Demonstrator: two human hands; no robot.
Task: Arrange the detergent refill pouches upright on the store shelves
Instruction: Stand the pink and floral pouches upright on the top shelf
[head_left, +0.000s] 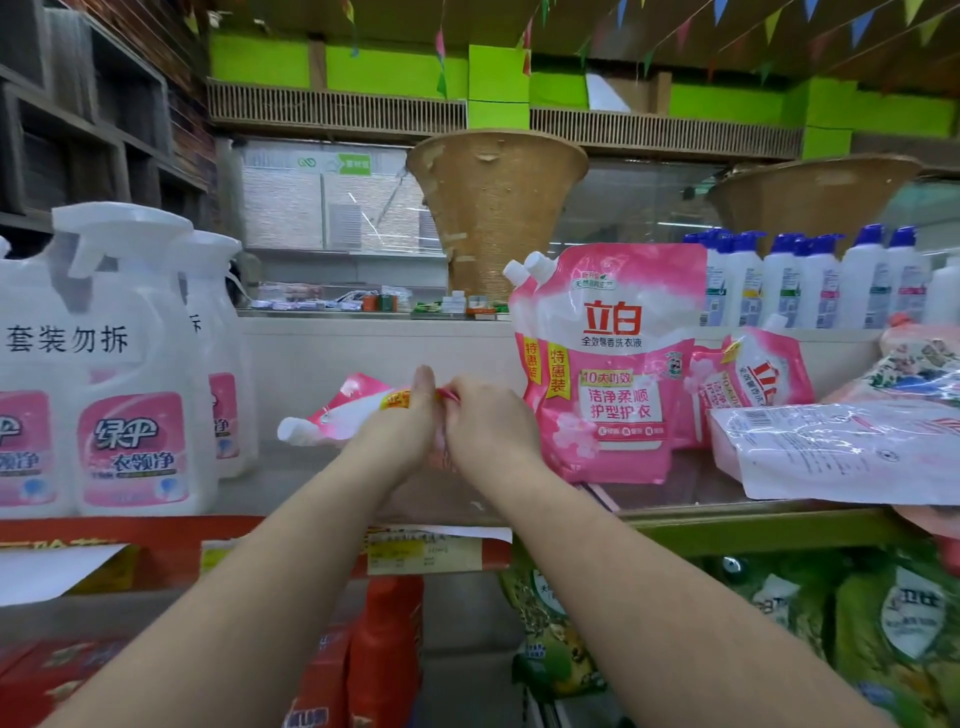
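Shelf (322, 488) crowded – both hands (400, 431) (488, 421) grasping tilted pouch (343, 410) between spray bottles (130, 364), upright pouches (608, 364).

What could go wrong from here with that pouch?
1. The tilted pouch, spout pointing left, is held by both hands at one end only; it may flop over again when stood up.
2. The upright pouches stand close on the right; a nudge could topple them.
3. The spray bottles on the left narrow the gap.
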